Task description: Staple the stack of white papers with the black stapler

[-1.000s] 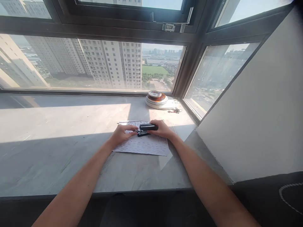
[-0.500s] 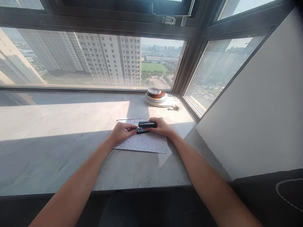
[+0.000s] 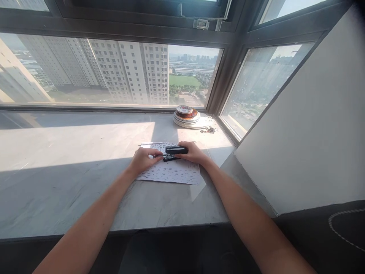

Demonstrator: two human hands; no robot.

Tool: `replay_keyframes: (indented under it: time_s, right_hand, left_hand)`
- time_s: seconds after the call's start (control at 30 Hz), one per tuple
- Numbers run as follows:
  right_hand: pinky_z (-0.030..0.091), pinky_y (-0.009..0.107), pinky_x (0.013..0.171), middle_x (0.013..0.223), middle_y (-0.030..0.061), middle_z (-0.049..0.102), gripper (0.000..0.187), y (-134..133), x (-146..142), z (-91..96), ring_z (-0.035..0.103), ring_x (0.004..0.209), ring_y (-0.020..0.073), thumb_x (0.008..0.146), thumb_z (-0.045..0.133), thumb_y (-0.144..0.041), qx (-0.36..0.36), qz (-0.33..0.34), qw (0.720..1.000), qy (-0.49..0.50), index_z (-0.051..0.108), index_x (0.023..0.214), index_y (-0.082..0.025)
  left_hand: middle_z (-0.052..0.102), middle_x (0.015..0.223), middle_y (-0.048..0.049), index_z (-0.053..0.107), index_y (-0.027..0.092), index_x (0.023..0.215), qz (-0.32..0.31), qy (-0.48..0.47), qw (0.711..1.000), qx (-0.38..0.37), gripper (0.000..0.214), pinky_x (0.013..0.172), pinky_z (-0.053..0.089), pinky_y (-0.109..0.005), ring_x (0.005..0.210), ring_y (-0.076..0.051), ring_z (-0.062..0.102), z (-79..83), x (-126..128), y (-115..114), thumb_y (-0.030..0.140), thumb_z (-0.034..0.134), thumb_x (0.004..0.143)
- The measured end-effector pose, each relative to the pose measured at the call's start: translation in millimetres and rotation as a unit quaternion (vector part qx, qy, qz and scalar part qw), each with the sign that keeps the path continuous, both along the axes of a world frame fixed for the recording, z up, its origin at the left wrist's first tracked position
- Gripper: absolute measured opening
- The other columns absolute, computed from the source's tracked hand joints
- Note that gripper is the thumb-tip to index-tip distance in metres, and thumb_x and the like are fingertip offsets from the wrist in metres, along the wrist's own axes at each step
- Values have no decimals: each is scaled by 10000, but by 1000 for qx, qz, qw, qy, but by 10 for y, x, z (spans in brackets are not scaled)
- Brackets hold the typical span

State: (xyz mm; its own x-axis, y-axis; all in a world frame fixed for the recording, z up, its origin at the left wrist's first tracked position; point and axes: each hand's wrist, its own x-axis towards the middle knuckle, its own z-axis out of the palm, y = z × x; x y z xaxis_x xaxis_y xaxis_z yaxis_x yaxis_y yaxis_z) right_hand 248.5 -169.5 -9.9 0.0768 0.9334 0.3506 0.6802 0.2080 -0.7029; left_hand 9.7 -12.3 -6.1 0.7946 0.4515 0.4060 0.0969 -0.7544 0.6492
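Head view shows a black stapler (image 3: 174, 152) sitting on top of a printed paper (image 3: 171, 171) on the gray window ledge (image 3: 71, 182). On the stapler's right side, the right hand (image 3: 194, 153) is closed around it, and on its left side the left hand (image 3: 142, 160) pinches its front end with curled fingers. Behind the stapler, near the window corner, sits a stack of plates (image 3: 189, 118).
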Motion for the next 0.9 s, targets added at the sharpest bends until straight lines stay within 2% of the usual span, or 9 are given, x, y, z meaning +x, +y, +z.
replay_keyframes:
  time_s: [0.23,0.33,0.47,0.57,0.7,0.8,0.9]
  right_hand:
    - [399,282,678,840,6,646,323,-3,-16,10,572,775,180,843,746,-502,-3,-9,1000,0,657,912,-200]
    - [398,279,668,832,4,639,340,-6,-19,16,567,761,176,843,744,-519,-4,-6,1000,5,656,915,-198]
    - [391,281,663,826,2,637,351,-13,-22,31,557,748,171,846,739,-533,-9,-4,1000,6,656,910,-199]
    - [386,281,659,815,-3,629,343,-15,-23,38,551,741,167,845,740,-524,-5,0,1000,8,652,902,-198]
    - [390,280,662,813,-7,625,332,-9,-20,31,558,745,167,851,739,-514,1,4,1000,6,653,905,-198]
    - [393,281,664,822,-1,630,329,-3,-14,19,566,751,171,855,736,-511,-1,4,1000,3,654,905,-197]
    - [394,283,664,829,5,638,332,-1,-9,11,565,753,173,850,741,-511,-2,-2,1000,1,656,909,-195]
  left_hand:
    - [808,919,-48,824,239,900,-24,-52,998,-5,195,804,638,-377,878,-246,758,72,-2,-52,418,771,843]
    - [807,955,-53,818,231,955,3,-91,995,-43,221,836,649,-388,888,-230,758,121,1,-62,424,758,865]
    - [798,949,-64,821,214,995,31,-143,983,-107,239,794,663,-391,856,-214,753,129,6,-23,408,727,894]
    - [803,953,-71,832,209,974,43,-135,982,-122,248,863,661,-419,895,-232,758,105,13,0,408,799,831]
    - [808,1038,-77,831,211,1014,23,-106,987,-122,330,943,652,-446,958,-258,771,90,16,-25,424,860,764]
    - [810,1062,-71,824,219,1076,1,-86,991,-99,342,933,657,-439,950,-258,781,87,9,-47,427,827,804]
    - [819,993,-58,838,226,1018,-22,-67,997,-42,254,886,662,-411,914,-260,785,76,1,-37,402,793,842]
